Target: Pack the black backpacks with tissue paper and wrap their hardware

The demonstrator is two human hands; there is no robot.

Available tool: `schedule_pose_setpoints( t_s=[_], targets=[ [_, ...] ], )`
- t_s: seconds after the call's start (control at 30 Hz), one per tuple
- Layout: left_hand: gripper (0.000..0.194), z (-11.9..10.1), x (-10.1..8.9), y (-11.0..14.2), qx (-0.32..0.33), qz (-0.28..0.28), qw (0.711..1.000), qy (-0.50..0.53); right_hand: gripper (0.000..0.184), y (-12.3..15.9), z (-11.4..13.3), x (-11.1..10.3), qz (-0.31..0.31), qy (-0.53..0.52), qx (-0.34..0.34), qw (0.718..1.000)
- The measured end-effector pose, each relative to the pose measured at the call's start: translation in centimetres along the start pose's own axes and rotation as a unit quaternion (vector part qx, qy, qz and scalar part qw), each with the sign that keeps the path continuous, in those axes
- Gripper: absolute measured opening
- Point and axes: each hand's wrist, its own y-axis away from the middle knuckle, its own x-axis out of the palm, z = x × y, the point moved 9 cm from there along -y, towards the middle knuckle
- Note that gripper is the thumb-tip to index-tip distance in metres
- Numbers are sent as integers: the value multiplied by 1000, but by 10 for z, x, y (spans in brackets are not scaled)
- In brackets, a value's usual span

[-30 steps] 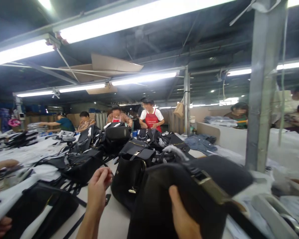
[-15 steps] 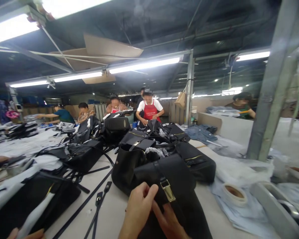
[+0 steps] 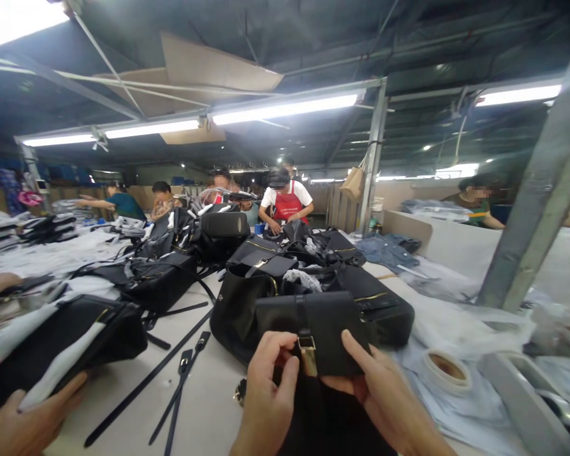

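Observation:
In front of me lies a black bag [image 3: 337,418] with a flap [image 3: 330,323], a strap down its middle and a gold buckle [image 3: 308,354]. My right hand [image 3: 384,386] grips the flap's right lower edge, thumb on top and fingers underneath. Against the left side of the buckle, my left hand [image 3: 270,380] is closed with its fingers curled; what they pinch, if anything, is hidden. A small dark piece with gold metal [image 3: 239,391] shows beside my left wrist. Another open black bag [image 3: 232,310] sits directly behind the flap.
More black bags [image 3: 384,310] are heaped behind. Loose black straps [image 3: 180,380] lie on the pale table [image 3: 213,411]. At left, a co-worker's hand [image 3: 33,411] holds a black bag with white wrapping [image 3: 61,373]. A tape roll [image 3: 446,370] and metal post [image 3: 527,190] stand right.
My right hand has come from under the buckle to the flap's right edge. The flap now sits straighter and the buckle is more upright. The co-worker's bag at left has shifted and tilted up.

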Motion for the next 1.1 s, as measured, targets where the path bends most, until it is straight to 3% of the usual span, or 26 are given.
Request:
schedule_pose_setpoints(
  t_s=[0.23, 0.37, 0.5, 0.6, 0.83, 0.93, 1.1],
  targets=[
    [33, -27, 0, 9, 66, 2, 995, -71, 29, -1, -7, 3, -32, -70, 39, 996],
    [27, -30, 2, 12, 101, -21, 984, -147, 30, -2, -10, 4, -36, -81, 33, 996],
    [18, -42, 6, 18, 179, -42, 952, -245, 36, -2, -14, 9, -20, -84, 30, 996],
    [11, -45, 7, 22, 198, -70, 931, -297, 40, 0, -13, 12, -18, -80, 17, 997],
    [16, -43, 10, 24, 225, -111, 914, -319, 40, 1, -17, 8, -40, -83, 7, 996],
    [12, -46, 15, 23, 255, -96, 899, -342, 40, 1, -19, 7, -38, -83, 13, 996],
    [19, -45, 7, 4, 204, -47, 933, -292, 42, 2, -17, 5, -29, -61, 7, 998]
  ],
)
